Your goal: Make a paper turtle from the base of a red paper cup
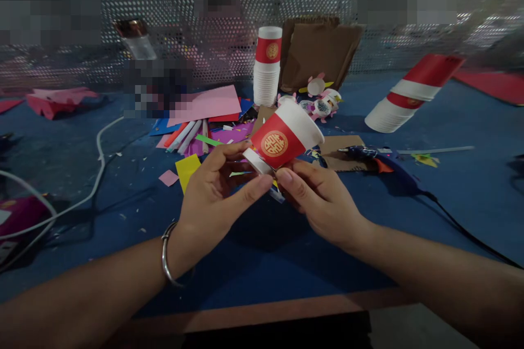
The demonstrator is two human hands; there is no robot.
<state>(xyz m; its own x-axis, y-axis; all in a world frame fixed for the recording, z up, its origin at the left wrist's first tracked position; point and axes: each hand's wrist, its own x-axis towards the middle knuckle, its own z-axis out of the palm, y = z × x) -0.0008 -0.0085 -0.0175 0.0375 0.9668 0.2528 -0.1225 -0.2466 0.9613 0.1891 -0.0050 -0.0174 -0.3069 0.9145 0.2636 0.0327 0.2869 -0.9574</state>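
A white paper cup with a red band and a gold emblem is held tilted above the table, its mouth toward the upper right. My left hand, with a silver bangle at the wrist, closes round the cup's narrow base, thumb below and fingers behind. The thumb and fingers of my right hand pinch at the cup's lower edge; whether a small piece sits between them is hidden. Right of the cup, a blue glue gun lies with its nozzle over a cardboard piece.
Behind stand a cup stack and a cardboard sheet. Another stack leans at right. Pink paper, markers and small paper-cup figures lie beyond my hands. A white cable runs at left.
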